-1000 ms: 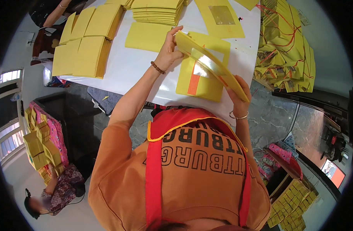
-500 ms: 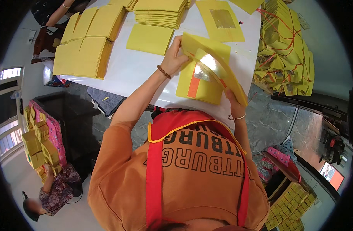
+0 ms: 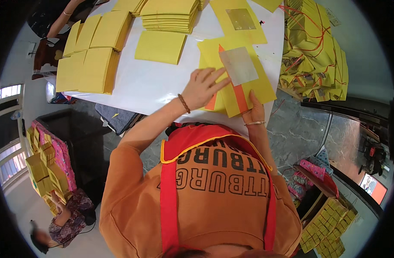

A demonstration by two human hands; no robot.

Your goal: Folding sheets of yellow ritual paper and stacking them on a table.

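Observation:
A flat yellow paper piece point(image 3: 261, 79) with an orange strip and a pale, glossy rectangular patch lies tilted over another yellow piece point(image 3: 207, 51). My right hand point(image 3: 256, 109) grips its lower right edge, thumb on top and the other fingers hidden beneath. Over its left edge, my left hand point(image 3: 205, 86) spreads its fingers, the tips at the strip and patch. More of an orange strip point(image 3: 211, 103) shows on the lower piece, beside my left hand. A plain yellow piece point(image 3: 160, 46) rests on the white table to the left.
Stacks of folded yellow paper point(image 3: 93, 64) fill the table's left side, with another stack point(image 3: 169, 15) at the back. A yellow piece with a window point(image 3: 241, 19) lies beyond my hands. Bundles tied with red string point(image 3: 313, 56) stand at the right. Other people are at the left.
The upper yellow piece, raised and bent before, now lies flatter with its patch facing up. My left hand has let go of its upper edge and moved down with fingers spread.

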